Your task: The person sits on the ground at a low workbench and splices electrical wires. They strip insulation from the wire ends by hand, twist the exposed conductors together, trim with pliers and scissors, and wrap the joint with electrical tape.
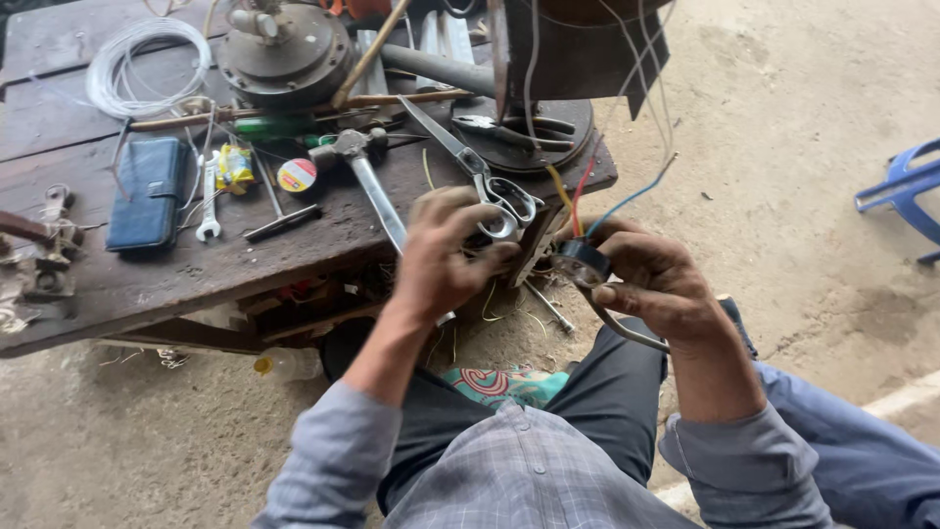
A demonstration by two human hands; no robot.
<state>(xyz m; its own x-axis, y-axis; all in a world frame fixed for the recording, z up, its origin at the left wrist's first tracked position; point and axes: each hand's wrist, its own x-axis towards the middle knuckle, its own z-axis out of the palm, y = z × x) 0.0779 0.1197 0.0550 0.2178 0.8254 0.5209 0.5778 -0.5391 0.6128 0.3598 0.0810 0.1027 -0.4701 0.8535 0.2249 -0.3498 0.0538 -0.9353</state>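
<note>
Wooden workbench (137, 279) occupies the 10 o'clock area. A round motor housing (284, 54) sits at 11 o'clock on it. Scissors (470, 167) lie at the bench edge. Right hand (661, 284), at 3 o'clock of centre, is clamped on a small black round component (581, 261) with coloured wires (612, 201). Left hand (446, 255), at centre, has its fingers curled beside the scissor handles; whether it holds anything cannot be determined.

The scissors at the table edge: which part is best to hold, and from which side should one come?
Probably the scissors are best taken by the two ring handles. They point toward the person and overhang the near edge of the wooden table, just beside the left hand. Come from the near side, fingers through the rings; the blades point away, toward the far clutter of tools.
</note>
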